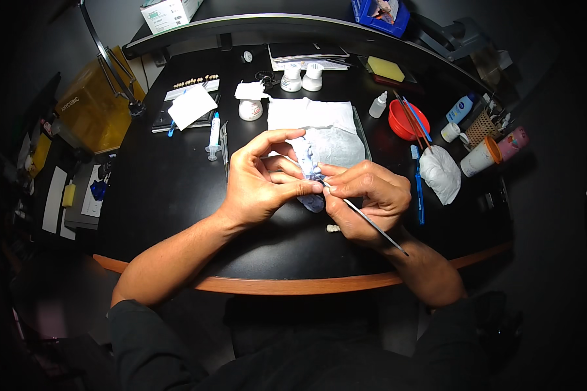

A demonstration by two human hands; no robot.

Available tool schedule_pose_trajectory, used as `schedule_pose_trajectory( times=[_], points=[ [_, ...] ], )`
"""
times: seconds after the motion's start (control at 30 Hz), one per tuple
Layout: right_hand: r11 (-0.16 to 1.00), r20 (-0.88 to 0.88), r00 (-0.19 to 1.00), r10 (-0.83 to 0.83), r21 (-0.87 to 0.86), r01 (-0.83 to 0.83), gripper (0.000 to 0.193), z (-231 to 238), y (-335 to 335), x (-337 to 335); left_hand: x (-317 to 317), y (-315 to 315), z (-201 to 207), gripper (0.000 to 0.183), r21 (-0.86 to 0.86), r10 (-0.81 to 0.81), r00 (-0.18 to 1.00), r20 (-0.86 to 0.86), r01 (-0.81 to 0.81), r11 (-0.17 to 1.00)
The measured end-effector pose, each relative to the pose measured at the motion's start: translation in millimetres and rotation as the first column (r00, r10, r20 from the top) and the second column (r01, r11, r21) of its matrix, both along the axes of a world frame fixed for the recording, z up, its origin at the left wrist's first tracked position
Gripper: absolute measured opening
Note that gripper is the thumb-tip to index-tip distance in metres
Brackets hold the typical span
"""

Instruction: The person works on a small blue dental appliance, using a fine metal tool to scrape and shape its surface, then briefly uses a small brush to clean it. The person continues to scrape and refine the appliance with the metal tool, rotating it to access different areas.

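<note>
My left hand (257,174) is closed around a pale blue-white dental cast (304,156), thumb below and fingers behind it. My right hand (374,193) pinches a slim silver instrument (375,227) like a pen, its working end at the cast's lower edge and its dark back end pointing down toward my right wrist. The right fingertips meet the cast and the left thumb, so the instrument's tip is hidden. Another bluish lump (311,203) shows just under the hands. A small cream tooth-like piece (333,229) lies on the black desk (267,254) beside my right hand.
Behind my hands lies white tissue (310,113). To the left are a syringe (214,135) and a white pad (192,107). White jars (291,79) stand farther back. On the right are a red bowl (407,124), a blue toothbrush (418,189), crumpled tissue (441,174) and an orange-lidded jar (479,159).
</note>
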State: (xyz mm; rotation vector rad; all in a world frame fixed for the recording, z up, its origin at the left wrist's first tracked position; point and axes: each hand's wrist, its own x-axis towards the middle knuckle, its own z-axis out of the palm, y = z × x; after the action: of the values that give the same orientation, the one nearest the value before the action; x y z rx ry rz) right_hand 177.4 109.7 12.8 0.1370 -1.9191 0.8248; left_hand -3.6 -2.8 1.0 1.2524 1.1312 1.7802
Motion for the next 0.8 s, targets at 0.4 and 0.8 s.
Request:
schedule_pose_trajectory(
  times=[0.4,0.8],
  points=[
    [1.0,0.002,1.0,-0.01,0.014,0.01,0.012,1.6,0.4,0.5,-3.4,2.9,-4.1,0.073,-0.008,-0.054,0.997,0.056,0.054,0.998],
    [1.0,0.006,1.0,-0.027,0.005,0.027,0.012,1.0,-0.9,1.0,-5.8,4.3,-2.8,0.075,-0.036,-0.105,0.99,0.096,0.108,0.993]
  ],
)
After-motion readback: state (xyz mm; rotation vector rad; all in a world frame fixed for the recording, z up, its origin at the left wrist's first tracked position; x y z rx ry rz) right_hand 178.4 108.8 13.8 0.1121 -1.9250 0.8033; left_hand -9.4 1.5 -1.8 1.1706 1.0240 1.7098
